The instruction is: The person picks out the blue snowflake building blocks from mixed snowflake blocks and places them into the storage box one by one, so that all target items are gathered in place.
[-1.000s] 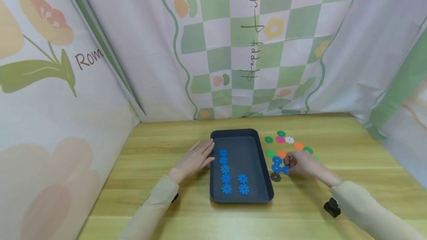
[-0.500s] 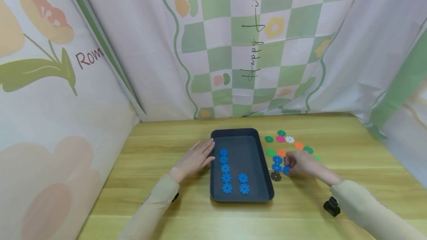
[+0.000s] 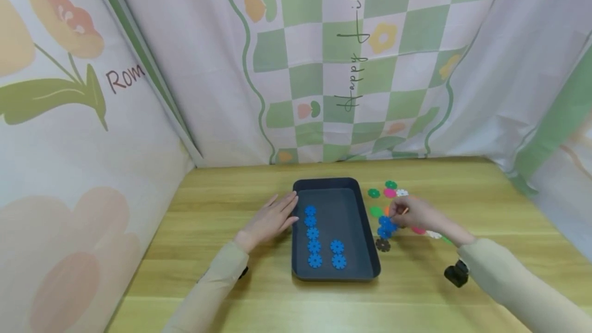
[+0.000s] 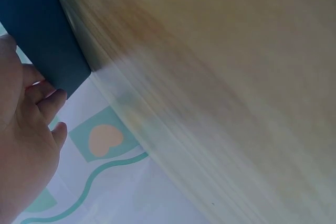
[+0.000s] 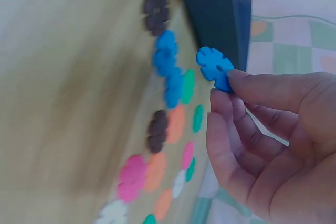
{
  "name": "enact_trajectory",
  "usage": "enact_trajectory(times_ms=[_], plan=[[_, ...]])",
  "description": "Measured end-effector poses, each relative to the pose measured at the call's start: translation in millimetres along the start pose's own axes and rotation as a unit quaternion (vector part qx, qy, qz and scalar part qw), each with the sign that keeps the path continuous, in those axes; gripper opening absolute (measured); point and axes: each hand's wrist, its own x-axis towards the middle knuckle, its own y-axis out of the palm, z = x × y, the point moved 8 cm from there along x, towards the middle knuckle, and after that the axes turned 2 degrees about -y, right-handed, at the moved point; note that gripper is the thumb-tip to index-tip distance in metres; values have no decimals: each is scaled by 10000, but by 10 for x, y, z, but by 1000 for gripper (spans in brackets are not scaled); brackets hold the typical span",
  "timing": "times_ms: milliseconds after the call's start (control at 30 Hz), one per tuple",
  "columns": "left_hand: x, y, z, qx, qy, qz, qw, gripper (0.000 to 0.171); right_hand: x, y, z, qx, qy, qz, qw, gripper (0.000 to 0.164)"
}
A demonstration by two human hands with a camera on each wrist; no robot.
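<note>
My left hand [image 3: 268,221] rests on the left rim of a dark rectangular tray [image 3: 342,209], fingers fairly straight; the left wrist view shows its fingertips touching the tray's outer wall. Inside, several blue snowflake discs [image 3: 314,245] form a column along the left side, with a pair of blue discs [image 3: 338,254] to their right. Right of the tray, my right hand [image 3: 418,215] pinches a blue snowflake disc [image 5: 214,65] between thumb and fingers, lifted off the table. Below it lie more blue discs [image 5: 166,53], partly overlapping.
Loose discs lie right of the tray: brown [image 3: 383,244], pink [image 3: 390,192], white [image 3: 433,235], orange [image 5: 176,124] and green [image 3: 373,193]. My right hand and forearm cover some of them. A patterned curtain [image 3: 305,76] hangs behind the wooden table [image 3: 222,189].
My right hand has picked up a blue disc from the table and moved slightly up and left towards the tray. My left hand stays on the rim.
</note>
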Motion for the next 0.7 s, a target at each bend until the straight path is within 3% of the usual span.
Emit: enact_trajectory(times_ms=[233, 433, 700], plan=[[20, 39, 10, -95, -80, 91, 9999, 59, 165, -60, 226, 34, 129, -86, 9999, 5], [7, -2, -19, -144, -51, 59, 9999, 59, 312, -18, 431, -35, -22, -118, 9999, 5], [14, -6, -14, -114, -46, -25, 9999, 59, 569, 274, 630, 275, -361, 188, 9988, 4]])
